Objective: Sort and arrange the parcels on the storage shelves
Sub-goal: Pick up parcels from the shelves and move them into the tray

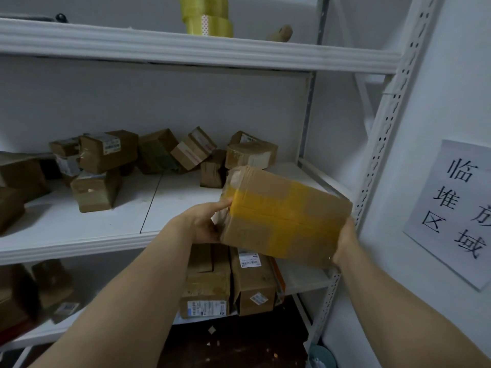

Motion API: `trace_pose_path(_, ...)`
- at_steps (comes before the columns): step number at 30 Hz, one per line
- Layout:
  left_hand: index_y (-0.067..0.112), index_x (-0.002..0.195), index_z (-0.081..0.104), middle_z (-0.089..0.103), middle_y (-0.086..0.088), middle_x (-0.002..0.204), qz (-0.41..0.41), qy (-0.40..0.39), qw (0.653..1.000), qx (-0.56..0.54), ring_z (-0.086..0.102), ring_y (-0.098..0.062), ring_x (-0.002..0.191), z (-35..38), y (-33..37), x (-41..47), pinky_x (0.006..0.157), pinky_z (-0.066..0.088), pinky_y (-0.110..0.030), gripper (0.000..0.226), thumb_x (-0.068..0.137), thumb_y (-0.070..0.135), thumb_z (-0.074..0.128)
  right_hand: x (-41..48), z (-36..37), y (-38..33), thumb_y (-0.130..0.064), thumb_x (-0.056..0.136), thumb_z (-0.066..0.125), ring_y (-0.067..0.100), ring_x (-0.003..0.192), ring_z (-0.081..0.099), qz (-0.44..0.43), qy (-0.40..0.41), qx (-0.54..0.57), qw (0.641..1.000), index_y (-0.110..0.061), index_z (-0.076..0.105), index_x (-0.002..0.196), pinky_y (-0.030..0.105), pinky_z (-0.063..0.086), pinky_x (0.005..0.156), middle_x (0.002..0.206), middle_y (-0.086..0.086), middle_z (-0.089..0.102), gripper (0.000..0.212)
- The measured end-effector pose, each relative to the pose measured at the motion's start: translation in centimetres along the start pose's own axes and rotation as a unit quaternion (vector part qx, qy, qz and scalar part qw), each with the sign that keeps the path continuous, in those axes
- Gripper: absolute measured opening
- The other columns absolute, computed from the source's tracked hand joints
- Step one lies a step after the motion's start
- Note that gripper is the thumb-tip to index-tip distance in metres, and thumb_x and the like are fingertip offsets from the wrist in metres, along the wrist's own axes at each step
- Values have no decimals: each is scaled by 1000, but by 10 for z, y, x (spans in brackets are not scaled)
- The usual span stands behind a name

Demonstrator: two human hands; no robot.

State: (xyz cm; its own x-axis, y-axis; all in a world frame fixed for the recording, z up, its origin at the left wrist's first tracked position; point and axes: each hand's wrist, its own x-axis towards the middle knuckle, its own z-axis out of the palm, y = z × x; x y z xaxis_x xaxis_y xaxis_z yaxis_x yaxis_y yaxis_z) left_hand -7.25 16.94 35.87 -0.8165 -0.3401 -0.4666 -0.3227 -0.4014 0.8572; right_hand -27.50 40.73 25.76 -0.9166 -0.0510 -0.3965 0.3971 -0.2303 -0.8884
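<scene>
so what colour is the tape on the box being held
Yellow tape crossing the brown cardboard box, seen clearly in the head view.

Your left forearm (127,301) and right forearm (414,312) rise bare from the lower frame to your left hand (203,221) and right hand (345,241).

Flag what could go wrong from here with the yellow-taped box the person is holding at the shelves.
1. The yellow-taped box is tilted and gripped only at its ends by the left hand and right hand; it might slip.
2. The small parcels at the back of the middle shelf lie heaped and tilted; pushing the box in could topple them.
3. Its right end is near the shelf upright and may knock it.
</scene>
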Motion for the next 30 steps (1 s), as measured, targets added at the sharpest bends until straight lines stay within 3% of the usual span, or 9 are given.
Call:
trace_pose_path(5,5,136,43,53,-16,121,37,-36,992,113,53,-35,112,9,-1,-1,91,49,-48,85,63,28,80,-42,-16,3,-91,69,20,39,124,49,80,32,35,996,-28,42,141,69,30,100,137,14,53,99)
trace_pose_path(9,20,134,49,54,-15,129,40,-85,987,130,51,-35,117,23,-8,3,97,45,-50,71,68,13,77,-59,-35,-1,-90,72,21,42,127,46,83,18,80,993,-31,37,146,76,27,97,140,14,51,97)
trace_pose_path(12,44,135,43,51,-14,128,22,-139,981,133,49,-38,118,31,-10,2,86,49,-52,81,76,-6,67,-65,-53,0,-93,68,23,44,135,36,76,17,118,990,-33,29,150,76,22,100,147,13,42,102)
trace_pose_path(15,43,133,40,58,-10,114,4,-165,970,176,58,-32,98,44,-14,-5,65,56,-41,79,84,-17,50,-70,-68,1,-93,66,31,45,131,40,64,-24,141,988,-33,36,146,77,22,100,142,13,48,100)
trace_pose_path(18,14,107,56,56,-13,102,-4,-134,978,161,56,-27,83,57,-20,-11,61,50,-30,27,87,7,39,-74,-82,1,-79,66,50,41,120,49,49,-49,139,988,-34,54,132,76,28,97,131,10,57,80)
trace_pose_path(19,11,102,57,54,-15,103,-4,-116,984,138,54,-28,86,58,-22,-12,67,49,-31,25,87,21,40,-77,-84,1,-73,68,53,39,116,51,41,-54,146,987,-33,58,126,74,31,96,126,9,59,71)
trace_pose_path(23,10,106,56,59,-15,113,-11,-61,993,102,56,-31,105,50,-27,-10,81,47,-40,71,75,73,52,-82,-91,11,-47,85,45,26,96,57,-10,-35,208,978,-23,62,101,47,50,84,108,7,61,33)
trace_pose_path(26,7,118,55,60,-13,119,16,-48,991,125,56,-30,110,34,-38,-15,97,44,-44,86,59,68,70,-87,-91,18,-24,79,38,28,82,55,-1,-26,199,980,-16,54,87,36,47,70,105,9,58,20)
trace_pose_path(30,4,125,54,59,-18,127,25,-70,988,133,57,-34,116,8,-48,-32,97,46,-44,70,65,27,82,-97,-85,27,-2,62,28,32,82,56,59,-3,129,990,-12,59,90,38,48,65,98,11,60,43)
